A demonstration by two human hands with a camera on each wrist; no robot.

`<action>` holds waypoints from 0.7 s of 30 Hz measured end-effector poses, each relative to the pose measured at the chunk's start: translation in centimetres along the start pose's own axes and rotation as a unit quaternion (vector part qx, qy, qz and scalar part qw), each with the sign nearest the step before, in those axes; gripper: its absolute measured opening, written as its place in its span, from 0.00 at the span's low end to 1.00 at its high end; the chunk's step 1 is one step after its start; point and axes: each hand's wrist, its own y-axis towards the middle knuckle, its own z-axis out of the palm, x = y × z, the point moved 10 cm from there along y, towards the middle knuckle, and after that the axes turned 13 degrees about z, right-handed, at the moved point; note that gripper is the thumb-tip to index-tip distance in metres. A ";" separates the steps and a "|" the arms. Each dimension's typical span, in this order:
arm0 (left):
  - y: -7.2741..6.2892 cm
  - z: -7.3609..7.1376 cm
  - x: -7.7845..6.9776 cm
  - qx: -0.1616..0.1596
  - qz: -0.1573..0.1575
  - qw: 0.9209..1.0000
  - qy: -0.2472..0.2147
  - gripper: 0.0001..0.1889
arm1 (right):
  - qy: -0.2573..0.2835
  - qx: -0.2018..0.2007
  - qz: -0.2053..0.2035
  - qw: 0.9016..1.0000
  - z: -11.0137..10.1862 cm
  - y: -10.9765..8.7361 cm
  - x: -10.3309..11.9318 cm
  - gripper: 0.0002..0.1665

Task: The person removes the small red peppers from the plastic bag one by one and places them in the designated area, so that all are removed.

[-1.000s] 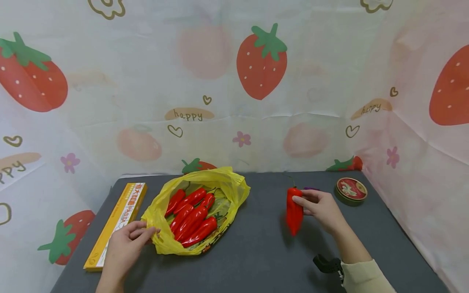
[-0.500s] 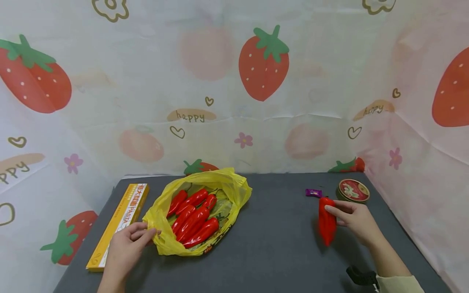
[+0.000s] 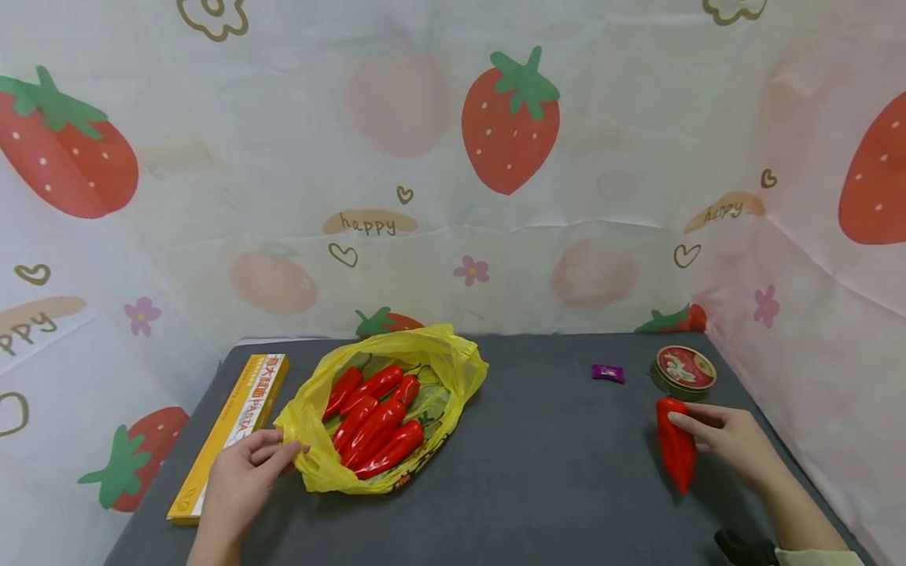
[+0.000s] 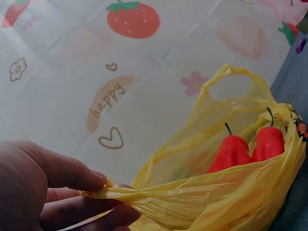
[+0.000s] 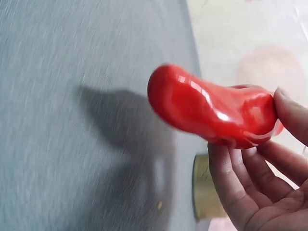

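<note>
A yellow plastic bag (image 3: pixel 463 369) lies with its mouth open on the left half of the table, several glossy red chili peppers (image 3: pixel 371 428) inside it. My left hand (image 3: pixel 241 479) pinches the bag's left rim between thumb and fingers; the left wrist view shows the gathered plastic (image 4: pixel 159 197) stretched from the fingertips. At the right side, my right hand (image 3: pixel 736 440) holds one red chili pepper (image 3: pixel 675 448) by its upper part, tip hanging down. In the right wrist view this pepper's shadow falls on the table below, apart from it.
A yellow pasta box (image 3: pixel 226 440) lies along the table's left side, beside the left hand. Toward the back right are a small purple wrapped candy (image 3: pixel 608 373) and a round tin (image 3: pixel 683 371) with a red lid. Strawberry-printed cloth (image 3: pixel 510 259) hangs behind the grey table (image 3: pixel 538 472).
My right hand has carried the chili pepper to the right and nearer to me, uncovering the purple candy. The left hand keeps its pinch on the bag.
</note>
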 end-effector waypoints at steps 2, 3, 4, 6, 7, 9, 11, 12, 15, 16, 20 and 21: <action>0.0 0.0 -0.1 0.003 0.001 1.000 0.001 0.27 | -0.004 0.001 -0.003 1.000 -0.4 0.3 -0.6 0.51; 0.0 0.0 -0.1 0.003 0.000 1.000 0.002 0.27 | -0.002 0.003 -0.003 1.000 -0.6 0.5 -1.0 0.50; 0.0 0.0 -0.1 0.003 0.000 1.000 0.004 0.27 | -0.002 0.004 -0.002 1.000 -0.8 0.7 -1.3 0.50; 0.0 -0.1 -0.1 0.003 -0.001 1.000 0.006 0.27 | -0.003 0.005 0.006 1.000 -1.2 1.1 -2.0 0.49; 0.0 -0.1 -0.1 0.003 -0.001 1.000 0.007 0.27 | -0.002 0.007 0.011 1.000 -1.4 1.3 -2.4 0.49; 0.0 -0.1 -0.2 0.002 -0.001 1.000 0.007 0.27 | -0.004 0.004 0.025 1.000 -1.8 1.7 -3.1 0.50; 0.0 -0.1 -0.2 0.002 -0.001 1.000 0.006 0.26 | -0.010 0.002 0.032 0.999 -2.1 1.9 -3.6 0.50; 0.0 -0.1 -0.2 0.002 -0.001 1.000 0.006 0.26 | -0.011 0.004 0.034 0.999 -2.2 2.1 -3.8 0.50; 0.0 0.0 -0.1 0.002 -0.001 1.000 0.005 0.26 | -0.013 0.012 0.035 0.999 -2.3 2.1 -4.1 0.50; 0.0 0.0 -0.1 0.002 -0.002 1.000 0.004 0.26 | -0.015 0.016 0.034 0.999 -2.3 2.1 -4.0 0.50; -0.1 0.0 0.0 0.001 -0.004 1.000 0.000 0.26 | -0.058 0.004 0.035 0.998 -2.5 1.9 -4.1 0.48; -0.1 0.0 0.0 0.002 -0.004 1.000 -0.002 0.26 | -0.072 -0.003 0.035 0.997 -2.6 1.8 -4.0 0.48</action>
